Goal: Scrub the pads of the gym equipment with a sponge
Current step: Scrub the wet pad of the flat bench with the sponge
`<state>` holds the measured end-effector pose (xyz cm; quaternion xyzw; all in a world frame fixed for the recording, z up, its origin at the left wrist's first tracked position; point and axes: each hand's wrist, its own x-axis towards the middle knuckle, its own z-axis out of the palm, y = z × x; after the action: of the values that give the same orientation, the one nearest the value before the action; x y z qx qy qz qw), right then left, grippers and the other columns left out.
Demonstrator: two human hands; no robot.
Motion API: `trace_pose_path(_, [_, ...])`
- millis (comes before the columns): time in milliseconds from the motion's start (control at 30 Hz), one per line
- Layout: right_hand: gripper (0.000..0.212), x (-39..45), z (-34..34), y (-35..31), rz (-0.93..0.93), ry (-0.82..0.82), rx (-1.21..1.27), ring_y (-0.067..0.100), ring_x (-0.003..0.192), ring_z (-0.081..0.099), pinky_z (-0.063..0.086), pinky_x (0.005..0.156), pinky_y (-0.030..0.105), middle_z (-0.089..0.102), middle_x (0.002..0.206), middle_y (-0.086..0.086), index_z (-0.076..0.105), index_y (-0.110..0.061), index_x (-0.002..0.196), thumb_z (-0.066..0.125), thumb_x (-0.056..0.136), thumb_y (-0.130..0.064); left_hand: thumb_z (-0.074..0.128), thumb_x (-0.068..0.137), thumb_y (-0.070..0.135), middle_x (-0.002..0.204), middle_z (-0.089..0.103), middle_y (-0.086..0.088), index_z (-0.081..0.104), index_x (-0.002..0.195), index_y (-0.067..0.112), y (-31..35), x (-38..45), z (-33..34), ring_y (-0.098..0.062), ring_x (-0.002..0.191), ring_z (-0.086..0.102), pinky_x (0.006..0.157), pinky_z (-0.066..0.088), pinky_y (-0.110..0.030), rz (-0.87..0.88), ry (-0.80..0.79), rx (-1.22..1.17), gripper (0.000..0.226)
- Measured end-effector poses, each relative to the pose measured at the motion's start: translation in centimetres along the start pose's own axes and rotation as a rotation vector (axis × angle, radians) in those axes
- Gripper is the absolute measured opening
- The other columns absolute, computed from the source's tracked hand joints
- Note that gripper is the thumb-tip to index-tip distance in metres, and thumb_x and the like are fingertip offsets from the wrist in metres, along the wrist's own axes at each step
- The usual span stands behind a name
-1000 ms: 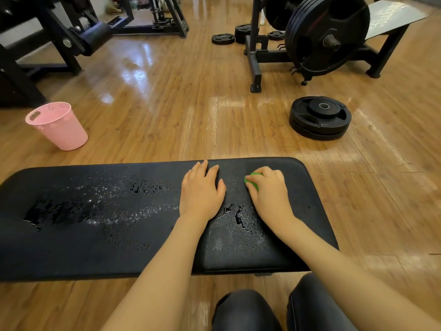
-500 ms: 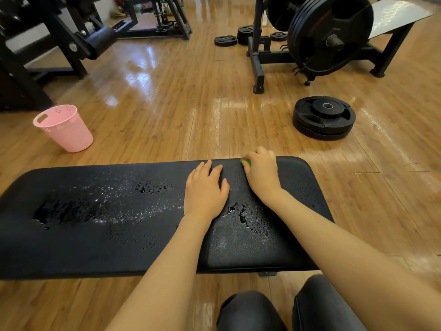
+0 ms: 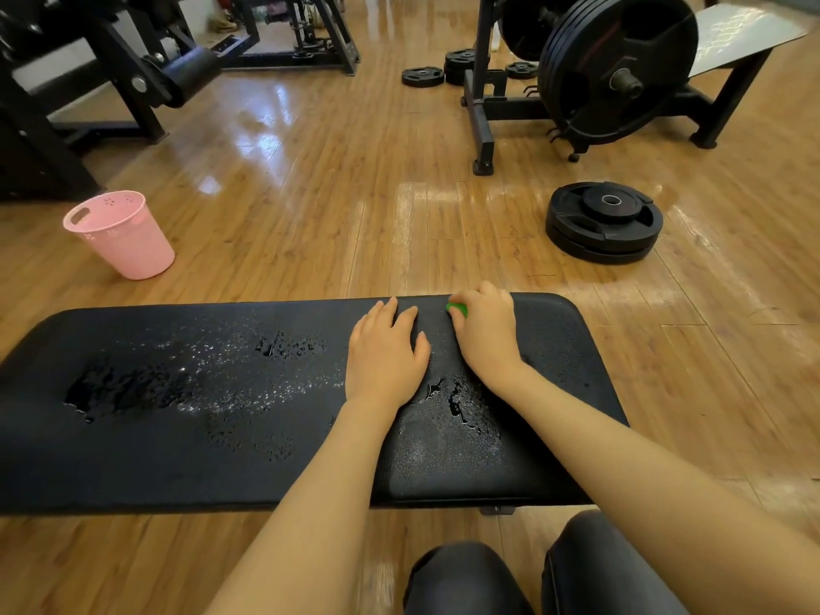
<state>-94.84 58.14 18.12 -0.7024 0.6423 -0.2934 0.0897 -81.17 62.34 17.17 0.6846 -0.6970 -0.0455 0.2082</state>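
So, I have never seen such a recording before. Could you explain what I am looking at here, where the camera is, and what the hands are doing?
There is no machine: a person wears one camera on the head, looking forward and down, so you see their own arms and knees. In front lies a black bench pad, wet with water drops. The left hand rests flat on it. The right hand has its grip round a green sponge near the pad's far edge; only a small part of it shows. On the wooden floor stand a pink basket, a stack of weight plates and other gym machines.
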Motion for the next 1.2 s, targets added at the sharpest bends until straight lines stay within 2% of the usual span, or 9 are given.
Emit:
trace_pose_path(233, [0.023,1.1,0.2,-0.4,-0.024,-0.033,-0.030,0.031,0.102,0.045,0.033,0.083,0.031,0.057,0.105,0.011,0.069,-0.006,0.109,0.053,0.097,-0.017,0.047,0.096,0.034,0.150,0.040,-0.010,0.049,0.139,0.017,-0.1,0.1,0.1,-0.026,0.142,0.029,0.115,0.021,-0.041,0.004,0.003,-0.009,0.046])
trace_pose_path(400, [0.010,-3.4,-0.8,0.6,-0.137,0.011,0.010,0.034,0.090,0.051,0.040,0.079,0.037,0.061,0.093,0.011,0.073,-0.005,0.094,0.066,0.088,-0.010,0.047,0.095,0.035,0.149,0.041,-0.010,0.050,0.138,0.018,-0.1,0.1,0.2,-0.026,0.141,0.030,0.115,0.023,-0.042,0.001,0.007,-0.017,0.046])
trace_pose_path(533, [0.006,-4.0,-0.6,0.7,-0.156,0.027,0.031,0.034,0.084,0.053,0.040,0.077,0.035,0.061,0.089,0.010,0.073,-0.006,0.089,0.070,0.084,-0.007,0.048,0.096,0.035,0.149,0.041,-0.010,0.050,0.138,0.018,-0.2,0.1,0.1,-0.026,0.141,0.030,0.115,0.023,-0.041,-0.006,0.002,-0.024,0.046])
trace_pose_path(700, [0.011,-3.4,-0.6,0.7,-0.127,-0.014,0.059,0.030,0.090,0.052,0.030,0.080,0.026,0.062,0.094,0.006,0.073,-0.009,0.096,0.067,0.087,-0.010,0.043,0.099,0.038,0.155,0.031,-0.007,0.045,0.142,0.022,-0.7,0.5,-0.9,-0.023,0.145,0.021,0.115,0.021,-0.038,0.007,-0.090,0.009,0.046])
trace_pose_path(833, [0.015,-1.1,-0.2,-0.3,-0.062,-0.040,0.065,0.031,0.097,0.052,0.023,0.079,0.023,0.061,0.099,0.008,0.073,-0.010,0.101,0.061,0.091,-0.013,0.039,0.100,0.040,0.156,0.030,-0.006,0.042,0.143,0.024,-2.5,-0.5,-1.5,-0.023,0.145,0.022,0.115,0.021,-0.038,-0.026,-0.059,0.083,0.046])
trace_pose_path(1000, [0.022,1.6,0.7,-1.7,-0.020,-0.043,0.021,0.031,0.103,0.048,0.024,0.079,0.023,0.059,0.107,0.010,0.070,-0.007,0.109,0.055,0.096,-0.016,0.041,0.099,0.038,0.154,0.034,-0.007,0.045,0.142,0.023,-3.0,-1.2,-1.2,-0.023,0.144,0.025,0.115,0.021,-0.039,-0.015,-0.015,0.049,0.046])
trace_pose_path(1200, [0.023,0.6,0.4,-1.8,-0.031,-0.082,-0.011,0.031,0.105,0.045,0.029,0.084,0.027,0.058,0.107,0.011,0.069,-0.005,0.110,0.054,0.097,-0.016,0.041,0.098,0.038,0.152,0.036,-0.007,0.046,0.141,0.023,-3.1,-1.1,-1.1,-0.023,0.143,0.027,0.114,0.022,-0.040,-0.015,-0.005,0.050,0.045])
